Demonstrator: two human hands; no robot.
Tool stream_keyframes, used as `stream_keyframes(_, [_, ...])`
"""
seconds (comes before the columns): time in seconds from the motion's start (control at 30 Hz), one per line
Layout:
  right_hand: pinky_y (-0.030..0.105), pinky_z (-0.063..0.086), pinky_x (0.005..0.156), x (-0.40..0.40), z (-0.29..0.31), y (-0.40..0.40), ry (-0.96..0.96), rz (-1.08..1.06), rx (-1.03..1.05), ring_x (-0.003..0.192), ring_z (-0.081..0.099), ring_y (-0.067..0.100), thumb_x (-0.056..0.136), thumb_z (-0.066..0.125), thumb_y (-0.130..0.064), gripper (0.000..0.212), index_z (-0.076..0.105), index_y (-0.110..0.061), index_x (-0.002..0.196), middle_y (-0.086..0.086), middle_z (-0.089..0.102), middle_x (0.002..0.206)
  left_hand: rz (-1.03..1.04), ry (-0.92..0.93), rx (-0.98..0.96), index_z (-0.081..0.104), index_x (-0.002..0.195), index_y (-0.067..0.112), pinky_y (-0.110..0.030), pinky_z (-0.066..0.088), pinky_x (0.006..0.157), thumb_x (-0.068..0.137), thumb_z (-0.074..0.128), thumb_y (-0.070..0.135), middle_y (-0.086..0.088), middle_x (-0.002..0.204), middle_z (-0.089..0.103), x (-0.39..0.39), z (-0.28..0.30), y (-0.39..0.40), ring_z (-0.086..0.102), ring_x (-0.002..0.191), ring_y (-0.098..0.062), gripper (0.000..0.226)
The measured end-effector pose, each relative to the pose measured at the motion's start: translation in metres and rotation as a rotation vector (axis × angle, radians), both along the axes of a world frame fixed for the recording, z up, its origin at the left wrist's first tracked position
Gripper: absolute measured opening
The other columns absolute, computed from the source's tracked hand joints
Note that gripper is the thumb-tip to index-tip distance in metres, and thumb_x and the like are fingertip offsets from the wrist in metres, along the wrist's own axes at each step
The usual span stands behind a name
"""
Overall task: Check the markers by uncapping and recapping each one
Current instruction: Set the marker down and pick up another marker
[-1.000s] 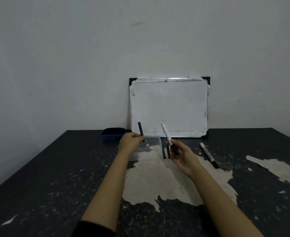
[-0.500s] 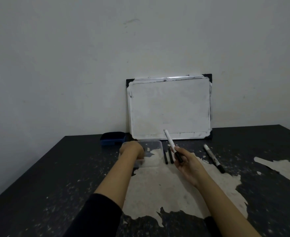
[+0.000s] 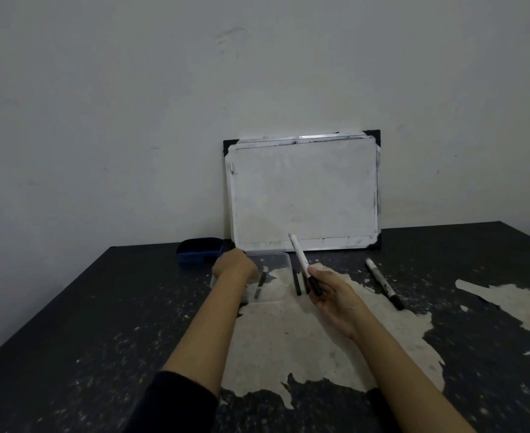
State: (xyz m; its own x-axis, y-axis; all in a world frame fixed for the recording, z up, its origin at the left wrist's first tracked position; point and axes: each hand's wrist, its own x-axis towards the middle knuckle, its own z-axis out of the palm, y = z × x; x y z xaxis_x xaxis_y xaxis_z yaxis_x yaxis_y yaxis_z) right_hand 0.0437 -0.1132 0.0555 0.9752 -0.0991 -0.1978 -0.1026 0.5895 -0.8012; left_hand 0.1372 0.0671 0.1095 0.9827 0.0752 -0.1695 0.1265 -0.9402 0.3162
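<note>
My right hand [image 3: 335, 295] grips a white marker [image 3: 299, 256] by its black lower end, and the barrel points up and away towards the whiteboard. My left hand [image 3: 234, 265] rests with curled fingers at the left side of a clear plastic container [image 3: 284, 260]. A dark marker [image 3: 260, 285] lies inside the container right at those fingertips; I cannot tell whether the fingers still touch it. Two dark markers [image 3: 297, 283] lie side by side on the table between the container and my right hand. A white marker with a black cap [image 3: 384, 284] lies further right.
A whiteboard [image 3: 302, 192] leans against the wall at the back of the dark, worn table [image 3: 101, 323]. A dark blue eraser [image 3: 199, 250] sits left of the container. The wall runs close behind the board.
My left hand came down from holding a dark marker upright and now sits at the container, where that marker lies. My right hand kept its white marker and barely shifted.
</note>
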Motion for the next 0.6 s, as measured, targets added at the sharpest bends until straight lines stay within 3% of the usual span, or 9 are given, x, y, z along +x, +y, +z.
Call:
stream_keyframes(0.07, [0.027, 0.047, 0.076, -0.001, 0.0, 0.001, -0.006, 0.004, -0.021, 0.08, 0.056, 0.015, 0.09, 0.069, -0.013, 0.012, 0.058, -0.011, 0.094, 0.006, 0.058, 0.086, -0.068, -0.2, -0.256, 0.069, 0.104, 0.003, -0.03, 0.048, 0.063, 0.086, 0.064, 0.029, -0.016, 0.104, 0.07, -0.004, -0.002, 0.001, 0.062, 0.084, -0.021, 0.032])
stream_keyframes(0.1, [0.027, 0.047, 0.076, -0.001, 0.0, 0.002, -0.011, 0.009, -0.036, 0.079, 0.057, 0.015, 0.09, 0.069, -0.013, 0.013, 0.057, -0.011, 0.094, 0.005, 0.06, 0.085, -0.126, -0.253, -0.439, 0.072, 0.1, 0.004, -0.031, 0.05, 0.067, 0.09, 0.061, 0.031, -0.015, 0.101, 0.072, -0.01, -0.001, 0.0, 0.063, 0.083, -0.02, 0.031])
stream_keyframes(0.17, [0.026, 0.047, 0.074, -0.003, 0.001, 0.006, -0.027, 0.02, -0.068, 0.074, 0.058, 0.013, 0.092, 0.067, -0.013, 0.013, 0.055, -0.012, 0.088, 0.001, 0.067, 0.076, -0.192, -0.212, -0.808, 0.073, 0.1, 0.009, -0.027, 0.05, 0.075, 0.095, 0.054, 0.037, -0.007, 0.1, 0.074, -0.031, 0.001, -0.007, 0.065, 0.089, -0.016, 0.035])
stream_keyframes(0.23, [0.026, 0.045, 0.071, -0.005, 0.001, 0.01, -0.04, 0.038, -0.097, 0.068, 0.054, 0.011, 0.091, 0.067, -0.012, 0.024, 0.05, -0.014, 0.075, -0.003, 0.067, 0.064, -0.193, -0.128, -1.014, 0.073, 0.103, 0.012, -0.02, 0.044, 0.066, 0.095, 0.051, 0.044, 0.0, 0.096, 0.074, -0.049, 0.0, -0.015, 0.064, 0.084, -0.009, 0.039])
stream_keyframes(0.37, [0.029, 0.043, 0.07, -0.007, -0.002, 0.015, -0.065, 0.075, -0.249, 0.069, 0.048, 0.016, 0.085, 0.075, -0.017, 0.025, 0.055, -0.013, 0.071, 0.004, 0.053, 0.068, -0.154, -0.177, -1.129, 0.073, 0.101, 0.014, -0.011, 0.041, 0.055, 0.093, 0.056, 0.038, 0.007, 0.082, 0.069, -0.065, -0.009, -0.02, 0.056, 0.068, -0.001, 0.03])
stream_keyframes(0.53, [0.026, 0.048, 0.075, -0.013, 0.001, 0.017, -0.106, 0.144, -0.336, 0.067, 0.064, 0.006, 0.094, 0.066, -0.015, 0.01, 0.062, -0.007, 0.088, -0.007, 0.068, 0.064, -0.089, -0.26, -1.185, 0.073, 0.1, 0.0, -0.004, 0.04, 0.046, 0.09, 0.063, 0.029, -0.007, 0.079, 0.064, -0.058, -0.02, -0.018, 0.052, 0.062, -0.007, 0.032])
stream_keyframes(0.6, [0.023, 0.05, 0.074, -0.011, 0.004, 0.009, -0.105, 0.083, -0.466, 0.07, 0.068, 0.005, 0.092, 0.069, -0.021, 0.016, 0.069, -0.005, 0.095, -0.005, 0.076, 0.076, -0.061, -0.269, -1.226, 0.073, 0.097, 0.0, -0.007, 0.035, 0.041, 0.091, 0.061, 0.03, -0.012, 0.078, 0.06, -0.054, -0.021, -0.015, 0.045, 0.053, -0.005, 0.033])
